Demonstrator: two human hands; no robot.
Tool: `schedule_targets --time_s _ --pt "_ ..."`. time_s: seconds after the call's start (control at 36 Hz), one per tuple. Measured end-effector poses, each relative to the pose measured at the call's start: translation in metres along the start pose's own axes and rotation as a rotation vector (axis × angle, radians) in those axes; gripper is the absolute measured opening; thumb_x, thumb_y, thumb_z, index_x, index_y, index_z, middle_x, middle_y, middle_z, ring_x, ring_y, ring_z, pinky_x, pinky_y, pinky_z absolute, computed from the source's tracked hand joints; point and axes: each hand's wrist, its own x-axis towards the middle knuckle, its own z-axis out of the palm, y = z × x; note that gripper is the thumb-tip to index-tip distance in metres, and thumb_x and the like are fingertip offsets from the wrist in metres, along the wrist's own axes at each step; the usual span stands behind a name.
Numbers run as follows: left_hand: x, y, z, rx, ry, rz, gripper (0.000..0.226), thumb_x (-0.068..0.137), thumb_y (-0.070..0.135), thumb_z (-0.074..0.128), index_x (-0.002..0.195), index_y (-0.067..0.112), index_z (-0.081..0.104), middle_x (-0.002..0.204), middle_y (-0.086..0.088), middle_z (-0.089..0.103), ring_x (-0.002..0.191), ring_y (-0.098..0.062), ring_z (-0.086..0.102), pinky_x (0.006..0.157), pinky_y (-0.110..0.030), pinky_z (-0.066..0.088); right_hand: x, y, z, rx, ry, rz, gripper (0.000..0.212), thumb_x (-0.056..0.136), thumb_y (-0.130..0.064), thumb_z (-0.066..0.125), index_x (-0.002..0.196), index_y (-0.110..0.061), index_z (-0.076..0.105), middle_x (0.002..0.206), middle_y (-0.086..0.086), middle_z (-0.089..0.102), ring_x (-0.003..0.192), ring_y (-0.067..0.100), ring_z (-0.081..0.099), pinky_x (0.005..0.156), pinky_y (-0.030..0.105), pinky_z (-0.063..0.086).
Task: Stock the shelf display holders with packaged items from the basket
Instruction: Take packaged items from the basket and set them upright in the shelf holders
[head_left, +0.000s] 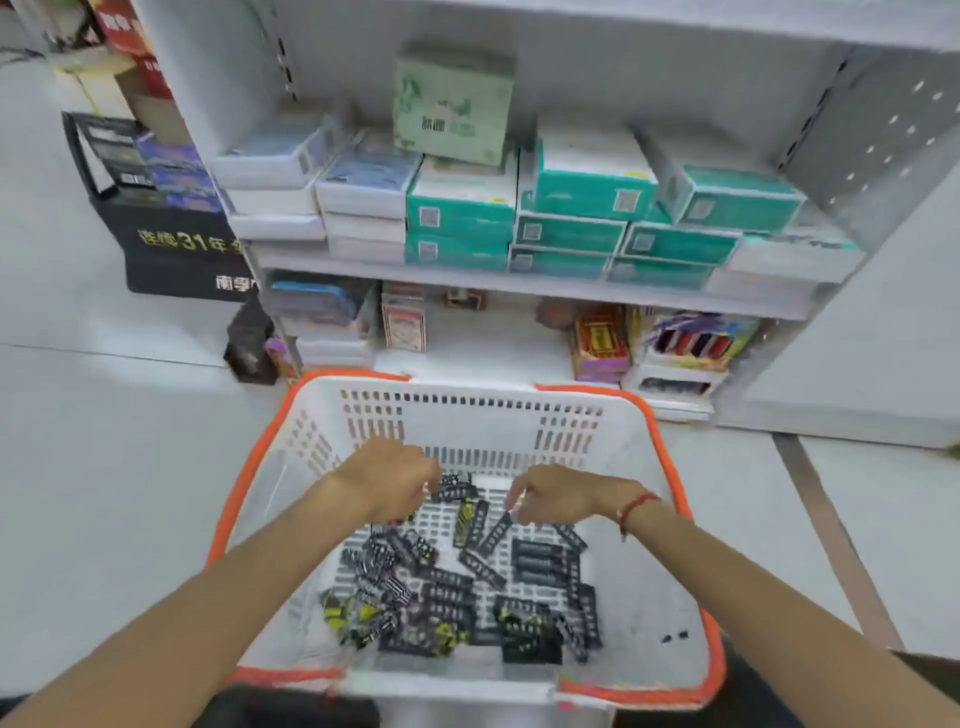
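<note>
Both your hands reach into the white, orange-rimmed basket (670, 431) — left hand (387, 475) curled, seemingly pinching a packet; right hand (553, 493) pinching another. Small black packets (467, 597) with white and yellow print lie heaped on the basket floor.

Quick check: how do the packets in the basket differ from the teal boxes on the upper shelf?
The packets are small, dark and slim, lying loose and jumbled at all angles; the teal boxes are much larger, light-topped and stacked in neat layers. The packets sit in the basket, the boxes on the shelf. Both are packaged stock.
</note>
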Motion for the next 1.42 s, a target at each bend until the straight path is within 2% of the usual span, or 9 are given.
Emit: schedule_targets --time_s 0.31,0.39,0.5,0.61,0.72,0.86,1.06,1.19,1.42 --pt "0.02 -0.016 0.161 -0.516 0.064 -0.421 0.039 0.095 0.015 0.049 0.129 0.032 0.053 0.135 0.012 0.049 0.107 -0.009 0.058 0.066 -0.015 0.047 0.068 0.058 0.105 -0.087 0.073 0.036 0.047 0.094 -0.026 0.055 0.138 -0.019 0.041 0.132 0.007 0.05 0.12 0.026 0.049 0.1 0.037 0.043" --pt "0.014 -0.028 0.189 -0.545 -0.03 -0.464 0.067 0.088 0.001 0.053 0.144 0.034 0.034 0.153 0.004 0.028 0.132 -0.017 0.04 0.087 -0.025 0.051 0.089 0.053 0.115 -0.216 0.163 -0.031 0.053 0.095 -0.031 0.053 0.143 -0.019 0.035 0.147 0.006 0.038 0.134 0.022 0.036 0.113 0.035 0.029" --pt "0.01 -0.037 0.21 -0.381 -0.281 -0.23 0.099 0.084 0.012 0.064 0.151 0.029 -0.007 0.159 0.003 -0.013 0.147 -0.02 -0.003 0.115 -0.034 0.025 0.121 0.036 0.121 -0.375 0.191 -0.188 0.076 0.091 -0.05 0.052 0.151 -0.019 0.017 0.159 0.006 0.011 0.146 0.024 0.01 0.119 0.039 0.006" --pt "0.016 -0.038 0.223 -0.26 -0.332 -0.155 0.114 0.079 0.03 0.072 0.148 0.03 -0.019 0.154 0.005 -0.026 0.145 -0.019 -0.015 0.117 -0.042 0.001 0.153 0.029 0.144 -0.623 0.125 -0.269 0.116 0.071 -0.078 0.05 0.149 -0.02 -0.013 0.156 0.009 -0.014 0.144 0.029 -0.012 0.118 0.05 -0.004" --pt "0.023 -0.042 0.228 -0.262 -0.289 -0.11 0.11 0.076 0.049 0.072 0.152 0.027 -0.003 0.158 0.006 -0.014 0.146 -0.018 -0.009 0.117 -0.04 0.009 0.164 0.034 0.153 -0.7 0.096 -0.292 0.121 0.065 -0.083 0.046 0.14 -0.024 -0.028 0.152 0.009 -0.019 0.14 0.028 -0.017 0.117 0.054 -0.003" --pt "0.027 -0.052 0.218 -0.292 -0.177 -0.109 0.073 0.084 0.049 0.064 0.146 0.027 0.033 0.157 0.005 0.018 0.144 -0.017 0.017 0.113 -0.033 0.027 0.163 0.044 0.148 -0.68 0.192 -0.245 0.09 0.084 -0.073 0.03 0.145 -0.028 -0.019 0.159 0.006 -0.004 0.146 0.028 -0.007 0.117 0.051 -0.003" --pt "0.031 -0.044 0.215 -0.255 -0.13 -0.296 0.064 0.09 0.046 0.056 0.144 0.019 0.032 0.151 -0.001 0.029 0.135 -0.021 0.031 0.098 -0.033 0.046 0.157 0.038 0.136 -0.535 0.3 -0.034 0.071 0.098 -0.045 0.039 0.152 -0.016 0.003 0.157 0.017 0.012 0.146 0.033 0.003 0.119 0.047 0.009" --pt "0.038 -0.039 0.218 -0.146 -0.152 -0.309 0.076 0.079 0.045 0.07 0.135 0.011 0.032 0.136 -0.004 0.039 0.124 -0.021 0.039 0.098 -0.032 0.04 0.161 0.025 0.13 -0.568 0.341 -0.042 0.07 0.091 -0.045 0.054 0.142 -0.006 0.027 0.15 0.019 0.026 0.14 0.032 0.022 0.116 0.045 0.021" --pt "0.037 -0.052 0.226 -0.267 -0.11 -0.343 0.084 0.081 0.049 0.067 0.146 0.016 0.025 0.145 -0.004 0.03 0.13 -0.021 0.036 0.104 -0.033 0.038 0.169 0.019 0.135 -0.519 0.299 -0.02 0.074 0.093 -0.042 0.052 0.146 -0.003 0.019 0.147 0.016 0.029 0.133 0.03 0.032 0.108 0.043 0.036"
